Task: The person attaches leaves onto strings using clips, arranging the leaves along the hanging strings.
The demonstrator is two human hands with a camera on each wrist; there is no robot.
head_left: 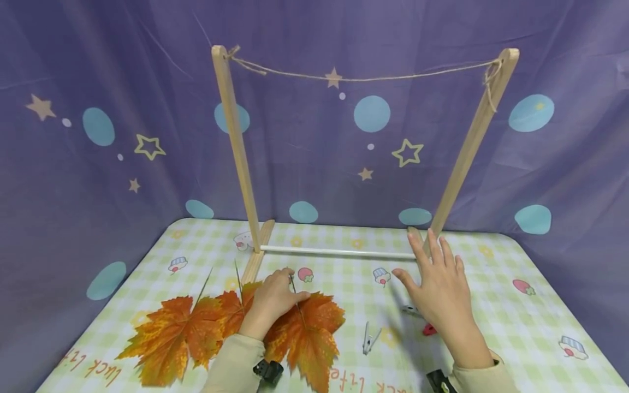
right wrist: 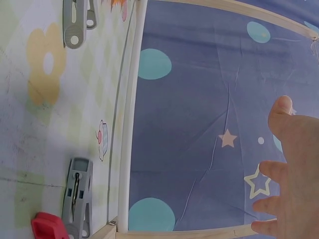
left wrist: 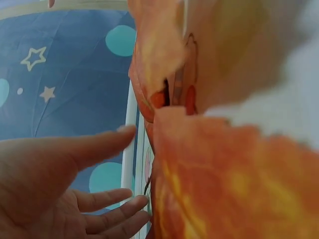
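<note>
My left hand [head_left: 275,299] hovers over the stem end of the right one of three orange maple leaves [head_left: 314,330]. In the left wrist view its thumb and fingers [left wrist: 107,201] stand apart, and a thin dark stem [left wrist: 147,186] passes by the fingertips. Farther left lie the other maple leaves, one at the outside [head_left: 169,338] and one between [head_left: 229,311]. My right hand [head_left: 444,292] is raised over the table with its fingers spread, holding nothing. Below it are a grey clothespin [right wrist: 78,199] and a red clothespin [right wrist: 48,226]; another grey clothespin [head_left: 368,339] lies between the hands.
Behind the hands stands a wooden frame with a left post [head_left: 236,147], a right post [head_left: 472,147] and a white crossbar [head_left: 339,252]. A slack twine [head_left: 363,79] joins the post tops. A checked cloth [head_left: 496,327] covers the table; a purple curtain [head_left: 304,27] hangs behind.
</note>
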